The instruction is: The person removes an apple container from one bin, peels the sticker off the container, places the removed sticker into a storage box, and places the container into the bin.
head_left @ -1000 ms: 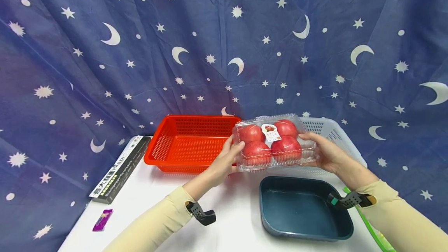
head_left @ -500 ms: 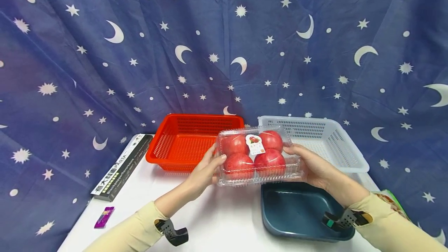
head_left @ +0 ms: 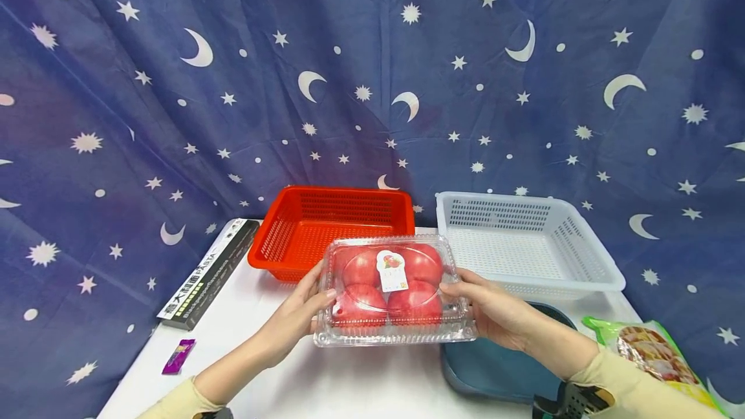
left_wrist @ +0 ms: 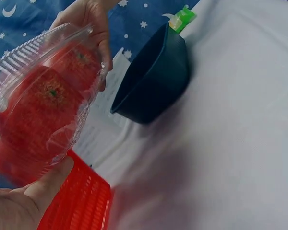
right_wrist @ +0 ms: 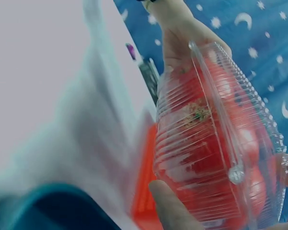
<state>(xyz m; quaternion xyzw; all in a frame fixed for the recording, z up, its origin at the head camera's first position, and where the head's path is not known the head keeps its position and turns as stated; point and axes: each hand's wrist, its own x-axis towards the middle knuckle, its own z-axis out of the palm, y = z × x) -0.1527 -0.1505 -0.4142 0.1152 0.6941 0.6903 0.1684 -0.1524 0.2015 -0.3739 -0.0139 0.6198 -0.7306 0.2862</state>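
A clear plastic box [head_left: 391, 270] with several round red fruit, apples by their look, and a white label on its lid is held up over the table's front. My left hand [head_left: 291, 322] grips its left end, thumb on the lid and fingers partly hidden beneath. At the right end my right hand [head_left: 503, 312] holds it the same way, above a dark teal basin [head_left: 489, 367]. The left wrist view shows the fruit's streaked stem ends [left_wrist: 53, 93] through the plastic. In the right wrist view, a thumb [right_wrist: 170, 206] presses the box's lower side.
Behind the box stand a red basket [head_left: 273, 238] and a white basket [head_left: 605, 277]. A black-and-white pasta box [head_left: 206, 277] and a purple packet [head_left: 178, 356] lie on the white table [head_left: 244, 306] at left. A green-edged food bag [head_left: 654, 348] lies at right. A starry curtain [head_left: 349, 83] hangs behind.
Both hands have carried the box of fruit leftward and closer to me, from in front of the white basket. It is now more level, and the white basket and food bag show more fully.
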